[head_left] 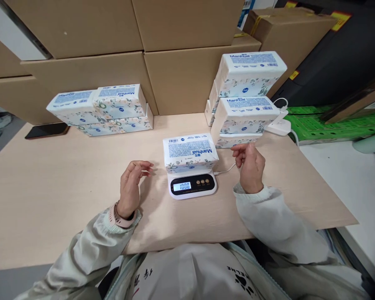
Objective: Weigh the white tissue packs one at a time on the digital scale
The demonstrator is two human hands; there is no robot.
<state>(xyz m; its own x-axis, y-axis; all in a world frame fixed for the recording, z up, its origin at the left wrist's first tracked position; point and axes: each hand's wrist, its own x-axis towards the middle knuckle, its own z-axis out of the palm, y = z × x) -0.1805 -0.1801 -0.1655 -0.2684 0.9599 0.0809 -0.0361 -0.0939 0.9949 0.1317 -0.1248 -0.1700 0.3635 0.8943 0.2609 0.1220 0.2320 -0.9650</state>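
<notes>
A white tissue pack (pixel 190 152) with blue print lies on a small white scale (pixel 192 196), whose lit display reads 100.0. My left hand (pixel 133 187) is held to the left of the scale, fingers apart and curved inward, holding nothing. To the right of the scale is my right hand (pixel 250 166), also empty, its fingers loosely bent near the front of the right stack. Neither hand touches the pack. More tissue packs (pixel 245 116) are stacked behind my right hand, and a lower stack (pixel 120 102) stands at the back left.
Cardboard boxes (pixel 187 83) form a wall along the table's back edge. A dark phone (pixel 46 130) lies at the back left. A white power strip (pixel 279 125) with cables sits beside the right stack, near green packages (pixel 337 127). A thin white cable runs from the scale.
</notes>
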